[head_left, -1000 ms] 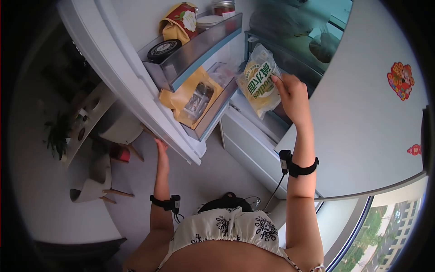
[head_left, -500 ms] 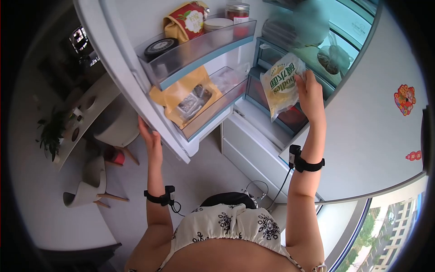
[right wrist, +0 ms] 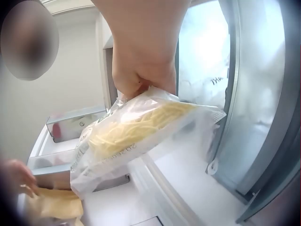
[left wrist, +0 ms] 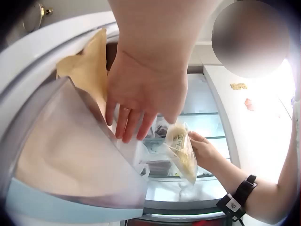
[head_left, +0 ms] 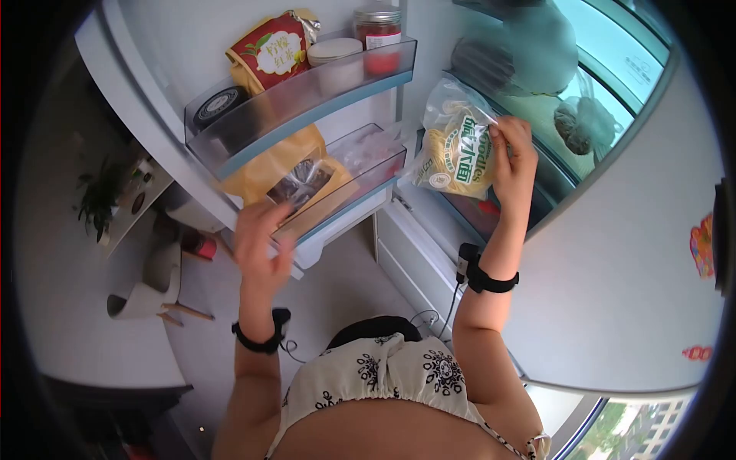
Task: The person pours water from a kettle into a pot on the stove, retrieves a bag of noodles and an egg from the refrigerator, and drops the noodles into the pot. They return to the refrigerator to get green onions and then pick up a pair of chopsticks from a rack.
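Note:
My right hand (head_left: 515, 157) pinches the edge of a clear bag of noodles (head_left: 462, 146) in front of the open fridge. Yellow noodles (right wrist: 141, 127) show through the plastic in the right wrist view. On the other side, my left hand (head_left: 262, 241) is at the lower door bin (head_left: 345, 195), blurred in the head view. Its fingers (left wrist: 134, 125) are loosely extended and hold nothing in the left wrist view. Just beyond that hand, a kraft paper pouch (head_left: 287, 165) with a window stands in the bin.
The upper door bin (head_left: 307, 100) holds a red and gold pouch (head_left: 272, 54), a black-lidded tub (head_left: 220, 106), a white-lidded jar (head_left: 336, 61) and a glass jar (head_left: 378, 38). Bagged food (head_left: 584, 126) lies on the fridge shelves. A shut fridge door (head_left: 606, 291) stands at the right.
My left hand has left the door's edge and moved inward to the lower bin. The noodle bag, still in my right hand, has turned to face the camera more.

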A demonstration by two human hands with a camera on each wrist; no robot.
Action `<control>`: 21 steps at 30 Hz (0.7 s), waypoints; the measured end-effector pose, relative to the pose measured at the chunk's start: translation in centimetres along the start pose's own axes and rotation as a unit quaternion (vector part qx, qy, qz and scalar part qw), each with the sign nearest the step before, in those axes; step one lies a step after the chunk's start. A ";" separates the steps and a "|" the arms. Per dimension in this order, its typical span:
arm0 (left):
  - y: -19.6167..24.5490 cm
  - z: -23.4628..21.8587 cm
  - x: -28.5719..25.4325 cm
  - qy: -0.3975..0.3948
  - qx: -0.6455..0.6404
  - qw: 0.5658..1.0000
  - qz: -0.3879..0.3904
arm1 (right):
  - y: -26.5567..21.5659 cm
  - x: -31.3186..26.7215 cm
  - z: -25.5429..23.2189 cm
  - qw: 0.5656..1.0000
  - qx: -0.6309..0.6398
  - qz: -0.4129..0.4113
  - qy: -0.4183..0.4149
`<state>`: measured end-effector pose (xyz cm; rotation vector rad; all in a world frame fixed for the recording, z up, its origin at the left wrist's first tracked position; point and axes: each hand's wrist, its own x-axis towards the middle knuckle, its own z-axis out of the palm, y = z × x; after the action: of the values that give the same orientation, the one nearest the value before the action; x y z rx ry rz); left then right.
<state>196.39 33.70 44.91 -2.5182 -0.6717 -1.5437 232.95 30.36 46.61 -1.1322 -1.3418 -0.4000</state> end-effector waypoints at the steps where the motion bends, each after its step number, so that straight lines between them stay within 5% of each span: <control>1: 1.2 1.1 2.8 -0.093 0.032 0.995 0.016 | 0.4 0.2 0.8 1.000 0.022 0.007 -0.001; 4: -0.2 4.8 5.4 -0.187 -0.009 0.980 -0.064 | 1.1 1.0 3.2 0.996 0.089 -0.013 0.018; 6: -1.6 6.4 5.6 -0.283 0.104 0.952 0.048 | 1.2 1.5 4.8 0.993 0.098 -0.057 -0.012; 15: -1.8 8.1 6.3 -0.283 0.098 0.952 -0.057 | 0.1 1.5 13.4 0.965 0.187 -0.168 -0.077; 21: -2.1 7.8 5.8 -0.259 0.095 0.960 -0.046 | 0.0 1.1 17.6 0.958 0.174 -0.127 -0.189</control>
<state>204.10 39.90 46.00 -2.7770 -0.9553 -0.7744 223.48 45.16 44.68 -0.7652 -1.8234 -0.1206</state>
